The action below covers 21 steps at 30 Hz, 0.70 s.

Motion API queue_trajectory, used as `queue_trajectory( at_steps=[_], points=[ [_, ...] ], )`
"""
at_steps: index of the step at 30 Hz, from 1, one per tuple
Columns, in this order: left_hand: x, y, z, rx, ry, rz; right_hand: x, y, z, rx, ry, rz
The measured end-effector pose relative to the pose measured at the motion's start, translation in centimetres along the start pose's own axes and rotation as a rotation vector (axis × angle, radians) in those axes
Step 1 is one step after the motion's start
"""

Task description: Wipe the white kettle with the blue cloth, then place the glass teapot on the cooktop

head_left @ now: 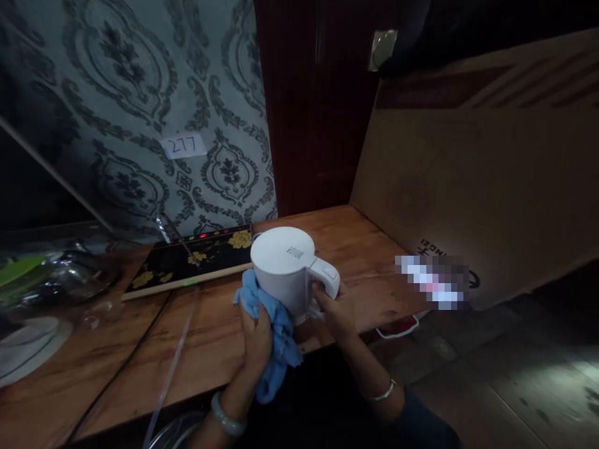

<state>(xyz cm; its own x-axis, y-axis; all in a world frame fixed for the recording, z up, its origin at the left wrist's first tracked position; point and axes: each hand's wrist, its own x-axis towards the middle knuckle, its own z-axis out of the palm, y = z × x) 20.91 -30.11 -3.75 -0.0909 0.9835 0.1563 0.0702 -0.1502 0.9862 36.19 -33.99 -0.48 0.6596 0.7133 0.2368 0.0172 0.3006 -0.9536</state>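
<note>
A white electric kettle point(286, 269) stands near the front edge of the wooden worktop point(206, 337), roughly at the centre of the view. Its body is smooth and rounded, the lid is closed and carries a small grey mark, and the handle with a push button juts out towards 4 o'clock. The right hand point(337, 313) is curled around that handle from below, fingers closed on it. The left hand point(256, 337) presses a blue cloth point(276, 337) against the kettle's side at 8 o'clock, fingers closed over the fabric, and the cloth's loose end hangs down past the worktop edge. A pale bangle sits on the left wrist, a thin silver one on the right.

At 10 o'clock from the kettle lies a black tray point(187, 265) with gold flowers, just beside it; a thin rod rests across it. Far out at 9 o'clock is a glass bowl point(70, 280) with something green in it, too blurred to tell what. A large cardboard box point(477, 187) leans at 2 o'clock.
</note>
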Motion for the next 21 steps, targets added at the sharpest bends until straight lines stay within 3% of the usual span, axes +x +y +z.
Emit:
queue_trajectory(
  at_steps=[6, 10, 14, 21],
  points=[
    [4.1, 1.8, 3.2, -0.073, -0.158, 0.028, 3.5, 1.1, -0.1, -0.123, 0.232, -0.11],
    [5.0, 1.7, 4.1, -0.127, -0.275, -0.015, 7.1, 2.0, -1.3, -0.213, 0.32, -0.145],
    [4.3, 1.4, 2.6, -0.093, -0.343, -0.041, 11.0, 2.6, -2.5, -0.299, 0.413, -0.156],
    [3.5, 1.0, -2.8, 0.151, -0.298, 0.029, 17.5, 4.0, -4.3, -0.443, 0.515, -0.123]
  ],
)
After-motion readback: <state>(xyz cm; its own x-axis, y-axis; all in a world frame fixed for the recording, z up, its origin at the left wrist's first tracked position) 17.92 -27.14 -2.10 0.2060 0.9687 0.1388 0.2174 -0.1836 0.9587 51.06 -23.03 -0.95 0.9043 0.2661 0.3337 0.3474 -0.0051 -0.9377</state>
